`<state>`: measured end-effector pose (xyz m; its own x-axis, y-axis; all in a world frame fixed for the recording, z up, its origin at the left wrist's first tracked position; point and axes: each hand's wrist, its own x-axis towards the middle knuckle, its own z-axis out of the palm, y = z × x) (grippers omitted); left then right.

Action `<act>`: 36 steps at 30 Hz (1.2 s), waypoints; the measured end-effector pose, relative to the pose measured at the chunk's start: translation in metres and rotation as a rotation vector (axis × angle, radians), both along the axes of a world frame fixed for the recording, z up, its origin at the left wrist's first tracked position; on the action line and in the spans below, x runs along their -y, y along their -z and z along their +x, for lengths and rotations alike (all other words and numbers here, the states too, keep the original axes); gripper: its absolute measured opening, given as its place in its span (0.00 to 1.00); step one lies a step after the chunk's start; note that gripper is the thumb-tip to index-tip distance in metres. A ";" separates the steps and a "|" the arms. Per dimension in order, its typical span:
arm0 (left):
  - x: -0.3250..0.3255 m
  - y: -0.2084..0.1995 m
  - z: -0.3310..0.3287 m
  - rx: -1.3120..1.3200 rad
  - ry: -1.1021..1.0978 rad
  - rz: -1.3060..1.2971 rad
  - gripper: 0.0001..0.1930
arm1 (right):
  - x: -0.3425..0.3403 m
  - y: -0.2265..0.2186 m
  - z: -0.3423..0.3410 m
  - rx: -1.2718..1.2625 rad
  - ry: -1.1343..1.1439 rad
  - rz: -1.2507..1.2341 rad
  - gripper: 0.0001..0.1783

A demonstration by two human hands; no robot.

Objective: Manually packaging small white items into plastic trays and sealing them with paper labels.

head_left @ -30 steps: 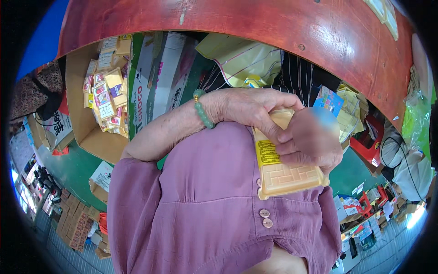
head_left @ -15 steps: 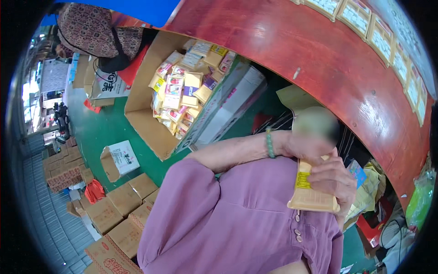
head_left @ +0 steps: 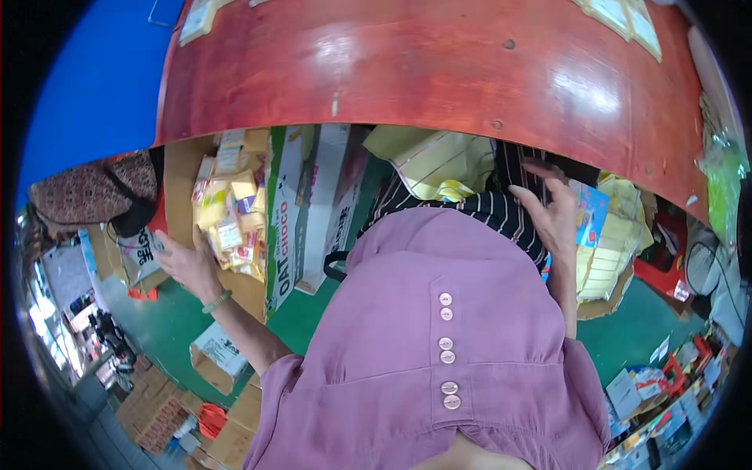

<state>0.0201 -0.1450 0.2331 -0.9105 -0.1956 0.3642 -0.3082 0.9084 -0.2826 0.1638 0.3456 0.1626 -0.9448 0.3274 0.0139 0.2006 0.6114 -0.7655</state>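
Observation:
At the left, my left hand (head_left: 186, 262), with a green bead bracelet, is at the near left wall of a tall cardboard carton (head_left: 182, 176). Its fingers are stretched out with nothing seen in them; whether they touch the carton I cannot tell. Inside that carton lies a heap of small packs (head_left: 235, 211) in cream-yellow wrapping with coloured labels. On the other side, my right hand (head_left: 550, 210) hovers over dark striped cloth (head_left: 517, 184) on my lap, thumb and fingers apart, holding nothing. A blue printed packet (head_left: 589, 211) is just beside it.
A red tabletop (head_left: 407, 74) arches across the front, with several trays (head_left: 619, 17) at its far right. Flattened yellow wrappers (head_left: 607, 254) sit in a box on the right. Long cartons (head_left: 321, 207) stand next to the pack carton; brown boxes (head_left: 153, 403) are stacked lower left.
The cream-yellow pack held before is out of my hands. My left hand has moved left to the carton, and my right hand has opened near my lap. The view has turned.

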 end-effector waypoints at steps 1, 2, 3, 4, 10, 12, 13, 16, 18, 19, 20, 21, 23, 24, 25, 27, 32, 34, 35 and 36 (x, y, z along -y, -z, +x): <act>-0.005 0.001 0.000 -0.092 0.196 -0.153 0.30 | 0.000 0.007 0.002 0.030 -0.008 -0.006 0.24; -0.019 0.008 -0.002 -0.092 0.211 -0.147 0.30 | 0.003 0.010 0.001 0.051 -0.041 0.015 0.27; -0.049 0.019 0.000 0.070 0.312 0.316 0.25 | 0.008 0.012 -0.001 0.075 -0.080 0.039 0.30; -0.085 0.029 0.002 0.237 0.406 0.773 0.20 | 0.010 0.018 -0.001 0.104 -0.119 0.044 0.32; -0.230 0.141 -0.007 1.185 0.187 1.323 0.24 | 0.013 0.026 -0.005 0.133 -0.302 0.041 0.33; -0.249 0.167 -0.010 0.796 -0.076 2.298 0.19 | 0.011 0.030 -0.007 0.271 -0.467 0.017 0.30; -0.256 0.164 -0.009 0.820 -0.074 2.293 0.19 | 0.010 0.032 -0.006 0.278 -0.448 0.015 0.30; -0.261 0.169 -0.011 0.670 -0.083 2.518 0.20 | 0.013 0.036 -0.006 0.344 -0.510 -0.028 0.27; -0.255 0.166 -0.002 0.645 -0.060 2.464 0.18 | 0.012 0.029 -0.011 0.399 -0.534 -0.079 0.25; -0.252 0.162 0.004 0.611 -0.034 2.417 0.16 | 0.010 0.028 -0.013 0.452 -0.563 -0.123 0.24; -0.246 0.163 0.013 0.578 -0.009 2.372 0.13 | 0.010 0.029 -0.011 0.453 -0.566 -0.123 0.24; -0.238 0.159 0.020 0.570 -0.012 2.372 0.13 | 0.010 0.030 -0.009 0.374 -0.554 -0.165 0.23; -0.217 0.153 0.029 0.596 0.211 2.290 0.11 | 0.007 0.032 -0.006 0.295 -0.548 -0.211 0.22; -0.209 0.149 0.033 0.557 0.209 2.192 0.11 | 0.004 0.033 -0.005 0.362 -0.448 -0.315 0.21; -0.203 0.145 0.033 0.547 0.201 2.192 0.11 | 0.002 0.034 -0.003 0.429 -0.346 -0.417 0.20; -0.189 0.134 0.030 0.362 0.142 2.202 0.11 | -0.003 0.030 -0.008 0.397 -0.270 -0.358 0.18; -0.137 0.136 -0.007 0.458 0.174 2.156 0.12 | -0.028 0.079 -0.043 0.231 -0.001 -0.286 0.20; -0.119 0.137 -0.023 0.585 0.203 2.103 0.14 | -0.038 0.105 -0.060 0.152 0.016 -0.252 0.22; -0.111 0.138 -0.031 0.586 0.205 2.104 0.14 | -0.041 0.115 -0.065 0.160 0.037 -0.265 0.23; -0.110 0.137 -0.039 0.608 0.161 2.089 0.15 | -0.044 0.127 -0.070 0.170 0.060 -0.277 0.25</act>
<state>-0.0188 -0.0351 0.0963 -0.8447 0.2515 -0.4725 -0.4987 -0.0491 0.8654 0.0936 0.3898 0.0356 -0.9049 0.3518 -0.2395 0.3689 0.3679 -0.8536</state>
